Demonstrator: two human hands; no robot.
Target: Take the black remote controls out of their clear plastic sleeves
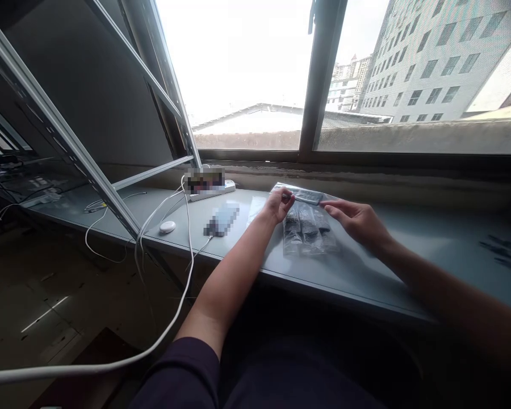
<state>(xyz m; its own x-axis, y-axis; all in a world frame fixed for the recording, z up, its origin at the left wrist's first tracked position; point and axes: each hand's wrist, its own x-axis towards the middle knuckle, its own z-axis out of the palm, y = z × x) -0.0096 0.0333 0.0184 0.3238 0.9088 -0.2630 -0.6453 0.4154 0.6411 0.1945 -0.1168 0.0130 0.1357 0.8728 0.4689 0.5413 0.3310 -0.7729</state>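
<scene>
A clear plastic bag with dark contents lies flat on the grey table, its upper end towards the window. My left hand is closed in a pinch at the upper left of the bag. My right hand has thumb and fingers closed on the upper right end of the bag. Between the hands the bag's top strip looks folded or stretched and shines in the light. What the dark contents are, I cannot make out.
To the left are a white power strip, a blurred-out flat device on a cable and a round white case. A white cable hangs over the table edge. Metal shelf posts stand left; dark strips lie far right.
</scene>
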